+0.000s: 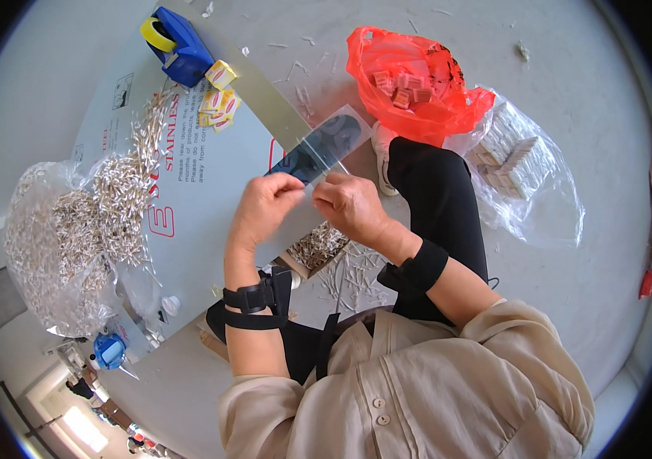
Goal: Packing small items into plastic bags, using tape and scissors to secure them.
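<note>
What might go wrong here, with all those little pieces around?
The heap of small pieces lies loose on the table, so a bump might scatter it. The blue tape dispenser sits near the table's edge; a knock could tip it off. In this view, an open box of pieces shows beneath the left grip and right grip; something dropped might get lost there.

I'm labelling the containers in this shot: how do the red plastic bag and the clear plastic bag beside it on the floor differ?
The red plastic bag is brightly coloured, while the clear plastic bag is colourless and see-through. The red plastic bag shows a few small reddish blocks in a loose heap; the clear plastic bag holds whitish blocks packed closely together. Both are thin, crumpled plastic.
</note>
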`<state>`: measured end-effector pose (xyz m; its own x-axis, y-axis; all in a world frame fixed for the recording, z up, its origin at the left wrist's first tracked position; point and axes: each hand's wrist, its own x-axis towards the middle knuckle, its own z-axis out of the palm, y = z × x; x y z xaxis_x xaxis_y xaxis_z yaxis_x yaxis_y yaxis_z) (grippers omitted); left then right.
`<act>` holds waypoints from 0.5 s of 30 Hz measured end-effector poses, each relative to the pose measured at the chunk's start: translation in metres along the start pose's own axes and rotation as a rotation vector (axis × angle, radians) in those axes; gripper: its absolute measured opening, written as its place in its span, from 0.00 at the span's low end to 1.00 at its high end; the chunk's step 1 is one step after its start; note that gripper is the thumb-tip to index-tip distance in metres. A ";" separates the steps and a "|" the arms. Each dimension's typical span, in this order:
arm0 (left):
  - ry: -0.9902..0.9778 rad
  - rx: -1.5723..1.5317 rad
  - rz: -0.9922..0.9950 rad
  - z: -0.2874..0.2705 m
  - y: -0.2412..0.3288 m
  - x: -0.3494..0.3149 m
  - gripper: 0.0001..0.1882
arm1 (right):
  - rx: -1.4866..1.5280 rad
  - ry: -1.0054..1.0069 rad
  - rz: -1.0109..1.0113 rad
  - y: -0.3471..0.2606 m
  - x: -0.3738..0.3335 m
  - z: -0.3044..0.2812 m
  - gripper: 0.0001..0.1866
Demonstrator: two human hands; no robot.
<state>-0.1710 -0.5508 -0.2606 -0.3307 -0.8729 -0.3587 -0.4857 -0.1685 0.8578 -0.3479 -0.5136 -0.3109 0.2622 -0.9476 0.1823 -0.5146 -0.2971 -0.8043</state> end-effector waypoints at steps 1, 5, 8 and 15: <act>0.039 -0.012 -0.084 -0.004 0.000 0.004 0.06 | 0.000 0.000 0.000 -0.001 0.000 0.000 0.06; 0.292 -0.074 -0.103 -0.008 -0.005 0.029 0.05 | 0.039 0.072 0.096 -0.004 0.000 -0.001 0.05; 0.472 0.174 0.118 -0.009 -0.024 0.050 0.05 | 0.075 0.112 0.133 -0.008 0.003 -0.001 0.05; 0.529 0.352 -0.001 -0.004 -0.028 0.067 0.08 | 0.083 0.256 0.152 0.009 0.041 -0.021 0.03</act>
<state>-0.1763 -0.6067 -0.3074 0.0704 -0.9962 -0.0516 -0.7528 -0.0870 0.6525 -0.3591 -0.5579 -0.2983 -0.0324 -0.9823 0.1843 -0.4606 -0.1490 -0.8750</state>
